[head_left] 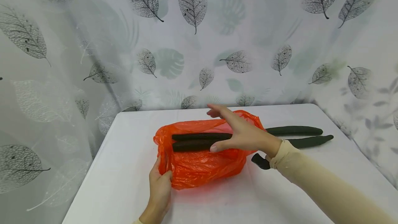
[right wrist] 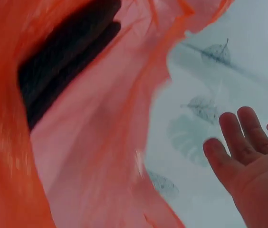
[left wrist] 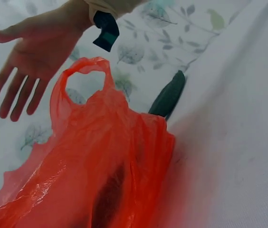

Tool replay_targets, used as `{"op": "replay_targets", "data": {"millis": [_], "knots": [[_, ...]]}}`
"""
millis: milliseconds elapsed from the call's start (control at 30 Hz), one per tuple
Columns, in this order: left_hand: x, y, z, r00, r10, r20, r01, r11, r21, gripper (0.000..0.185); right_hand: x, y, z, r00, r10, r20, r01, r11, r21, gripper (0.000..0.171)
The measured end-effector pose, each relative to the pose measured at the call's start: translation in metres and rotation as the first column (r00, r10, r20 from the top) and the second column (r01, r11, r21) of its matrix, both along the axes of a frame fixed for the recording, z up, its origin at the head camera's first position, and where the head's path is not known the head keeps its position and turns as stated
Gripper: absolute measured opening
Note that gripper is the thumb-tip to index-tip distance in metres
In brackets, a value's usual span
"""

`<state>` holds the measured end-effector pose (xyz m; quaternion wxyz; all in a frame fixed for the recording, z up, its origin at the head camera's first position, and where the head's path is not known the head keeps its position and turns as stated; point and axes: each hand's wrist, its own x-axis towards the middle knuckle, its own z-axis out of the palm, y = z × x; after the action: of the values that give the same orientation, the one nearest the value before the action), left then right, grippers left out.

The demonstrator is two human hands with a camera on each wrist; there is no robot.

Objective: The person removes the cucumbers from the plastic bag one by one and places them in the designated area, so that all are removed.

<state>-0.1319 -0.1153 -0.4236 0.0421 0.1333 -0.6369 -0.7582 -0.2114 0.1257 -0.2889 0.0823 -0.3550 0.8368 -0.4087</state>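
The orange bag (head_left: 199, 163) lies on the table (head_left: 124, 182) with two cucumbers (head_left: 199, 141) inside. My left hand (head_left: 160, 182) grips its edge. My right hand (head_left: 242, 132) is released, fingers straight, above the bag. I think I am filling it; next, the two cucumbers (head_left: 298, 136) beside it need picking. I see no writing.

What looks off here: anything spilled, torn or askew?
Nothing stands out. The orange bag lies on the white table with two cucumbers inside; no tear or spill shows. Two more cucumbers lie side by side behind it. The left hand pinches the bag's edge; the right hand hovers open.
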Motion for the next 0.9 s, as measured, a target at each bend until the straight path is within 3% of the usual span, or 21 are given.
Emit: {"op": "replay_targets", "data": {"millis": [200,433,600,767,900], "knots": [[0.001,0.000,0.000,1.000,-0.001,-0.014,0.001,1.000,0.009,0.072,0.003,-0.017,-0.006,0.968,0.196,0.153,-0.168,0.970,-0.177,0.100],[0.002,0.000,-0.001,1.000,-0.003,-0.025,0.003,1.000,0.009,0.071,-0.005,-0.024,-0.026,0.932,0.270,0.241,-0.201,0.940,-0.276,0.084],[0.002,-0.002,-0.002,0.999,-0.011,-0.033,0.011,1.000,0.001,0.072,-0.017,-0.025,-0.049,0.930,0.250,0.270,-0.187,0.953,-0.237,0.079],[0.000,-0.003,-0.003,1.000,-0.001,-0.020,0.001,1.000,0.000,0.072,-0.031,-0.023,-0.078,0.943,0.215,0.254,-0.185,0.973,-0.139,0.082],[-0.001,-0.003,-0.004,1.000,0.002,-0.018,-0.002,1.000,0.004,0.072,-0.038,-0.022,-0.091,0.955,0.195,0.224,-0.186,0.981,-0.059,0.082]]}}
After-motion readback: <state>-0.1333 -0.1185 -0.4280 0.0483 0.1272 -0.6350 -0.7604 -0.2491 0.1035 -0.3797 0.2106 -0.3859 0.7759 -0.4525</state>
